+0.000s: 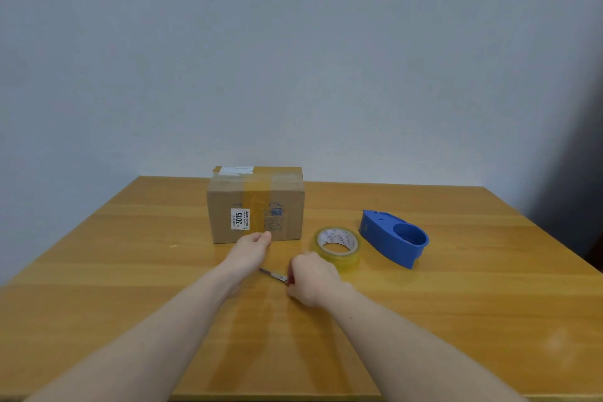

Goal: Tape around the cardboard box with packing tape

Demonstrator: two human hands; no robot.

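On the wooden table [456, 320] we list: a brown cardboard box [256, 204] with a tape band, far centre; a yellowish roll of packing tape [337, 246], flat, right of it; a blue plastic dispenser [393, 238]; our left hand [251, 243] at the box's base, grip unclear; our right hand [310, 277] gripping small red-handled scissors [275, 276].

Showing plain brown on the rectangular cardboard box [256, 206], crossed by a yellowish translucent band of tape [257, 197] and bearing a white label with black digits [240, 219]. Glowing amber-yellow on the round roll of packing tape [337, 246], with a white core printed in red. Displaying solid blue on the plastic tape dispenser [393, 238]. Running honey-toned streaked grain across the wooden table [130, 271]. Staying pale grey-blue on the wall [293, 42].
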